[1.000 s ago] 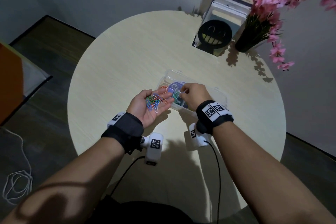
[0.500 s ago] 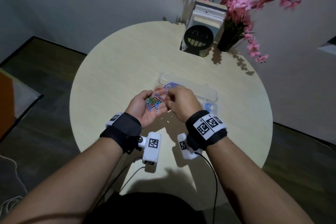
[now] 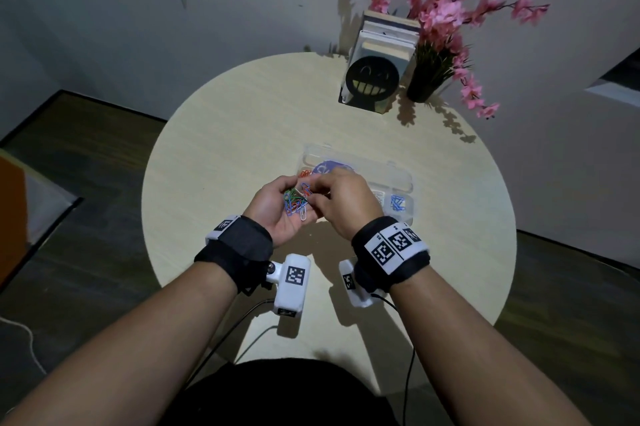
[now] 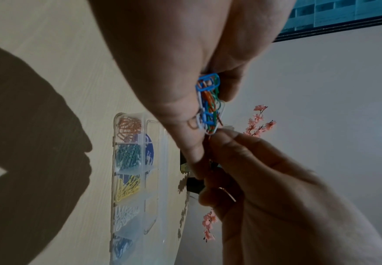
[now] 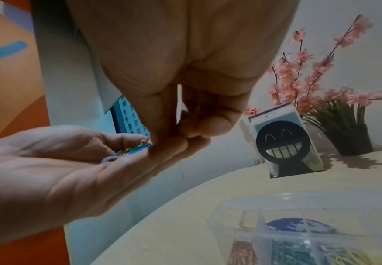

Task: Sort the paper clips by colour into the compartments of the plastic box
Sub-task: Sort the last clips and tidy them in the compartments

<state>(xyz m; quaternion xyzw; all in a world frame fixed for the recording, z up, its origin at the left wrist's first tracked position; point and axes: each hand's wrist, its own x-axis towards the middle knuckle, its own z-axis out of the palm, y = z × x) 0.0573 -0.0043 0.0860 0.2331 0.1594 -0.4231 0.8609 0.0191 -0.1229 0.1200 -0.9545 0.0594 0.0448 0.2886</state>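
Note:
My left hand (image 3: 275,206) lies palm up over the table's middle, its fingers cupped round a small pile of mixed paper clips (image 3: 296,200), blue, green, orange and white. My right hand (image 3: 317,193) reaches across and pinches an orange-red clip at the pile's far edge (image 5: 146,142). In the left wrist view the right fingertips (image 4: 228,143) touch the end of the paper clip pile (image 4: 209,105). Just behind both hands stands the clear plastic box (image 3: 401,180). Its compartments (image 4: 128,188) hold orange, green, yellow, white and blue clips apart.
At the back of the round table (image 3: 221,135) stand books behind a black smiley bookend (image 3: 372,79) and a dark vase of pink flowers (image 3: 424,83). Cables hang from the wrist cameras over the near edge.
My right hand has come back from over the box to the pile in my left palm and now pinches a clip there. The head view has tilted up.

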